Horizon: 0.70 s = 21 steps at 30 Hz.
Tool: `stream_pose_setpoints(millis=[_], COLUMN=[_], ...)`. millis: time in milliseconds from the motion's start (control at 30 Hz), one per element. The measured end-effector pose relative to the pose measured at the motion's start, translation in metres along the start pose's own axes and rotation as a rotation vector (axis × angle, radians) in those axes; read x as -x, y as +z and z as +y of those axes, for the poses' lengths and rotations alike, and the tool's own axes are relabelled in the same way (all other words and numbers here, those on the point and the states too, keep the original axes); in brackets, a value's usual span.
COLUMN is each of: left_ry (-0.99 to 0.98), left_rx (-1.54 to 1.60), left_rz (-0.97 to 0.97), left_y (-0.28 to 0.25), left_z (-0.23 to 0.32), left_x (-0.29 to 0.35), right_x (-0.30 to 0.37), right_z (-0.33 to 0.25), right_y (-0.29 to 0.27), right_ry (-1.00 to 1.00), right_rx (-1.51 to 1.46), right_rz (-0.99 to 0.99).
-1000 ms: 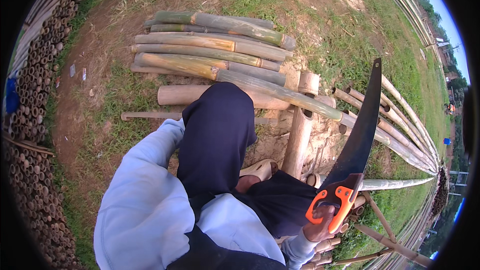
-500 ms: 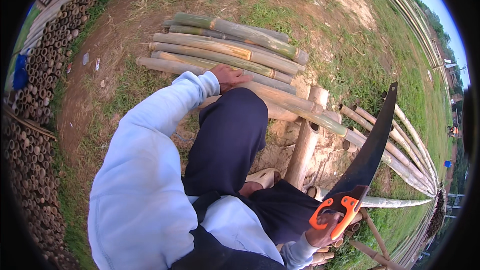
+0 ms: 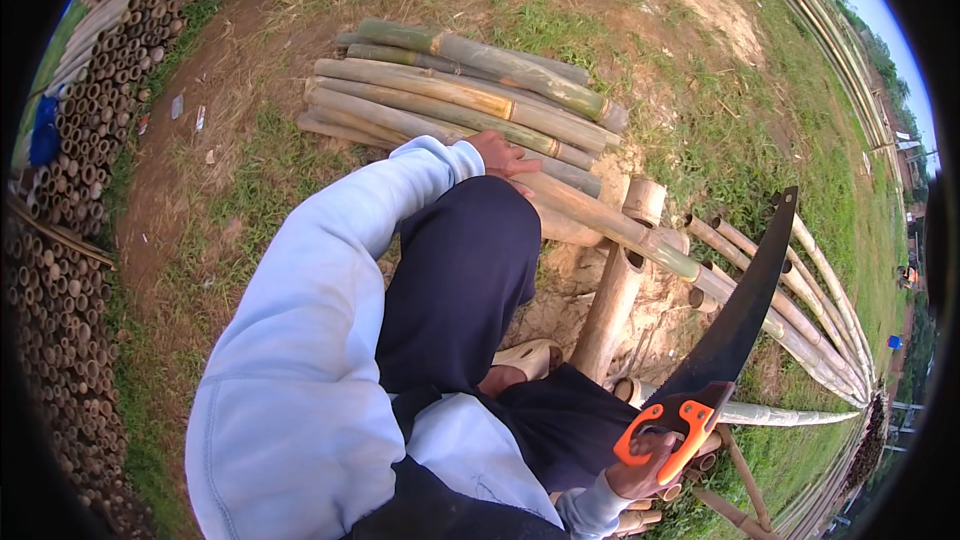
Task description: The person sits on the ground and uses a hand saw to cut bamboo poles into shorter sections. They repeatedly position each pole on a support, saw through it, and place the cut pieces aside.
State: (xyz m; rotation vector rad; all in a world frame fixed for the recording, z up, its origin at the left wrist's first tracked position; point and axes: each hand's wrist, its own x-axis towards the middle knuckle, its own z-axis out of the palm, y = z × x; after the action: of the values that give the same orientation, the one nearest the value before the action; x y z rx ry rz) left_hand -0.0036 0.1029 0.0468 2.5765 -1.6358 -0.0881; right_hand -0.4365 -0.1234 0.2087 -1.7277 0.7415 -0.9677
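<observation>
Grassy ground [image 3: 690,120], bamboo pile [image 3: 460,89] beyond pole [image 3: 598,216]

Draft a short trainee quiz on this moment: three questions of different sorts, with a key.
1. Which hand grips the saw?
2. True or false: the saw handle is orange.
3. What does the left hand touch? (a) the toothed edge of the blade; (b) a bamboo pole; (c) the sandal.

Key:
1. The right hand.
2. True.
3. b.
</observation>
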Motion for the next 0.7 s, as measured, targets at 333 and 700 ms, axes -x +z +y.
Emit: stream_pose_setpoints(millis=[333, 700], left_ry=[-0.101, -0.238], left_rx=[0.078, 0.358], left_rz=[0.094, -0.117], left_y=[0.038, 0.037], left_z=[0.001, 0.002], left_x=[-0.025, -0.037], right_x=[-0.009, -0.031], right_z=[0.007, 0.065], right_y=[0.027, 0.047], right_ry=[0.208, 0.362], right_rx=[0.028, 0.043], right_rz=[-0.215, -0.36])
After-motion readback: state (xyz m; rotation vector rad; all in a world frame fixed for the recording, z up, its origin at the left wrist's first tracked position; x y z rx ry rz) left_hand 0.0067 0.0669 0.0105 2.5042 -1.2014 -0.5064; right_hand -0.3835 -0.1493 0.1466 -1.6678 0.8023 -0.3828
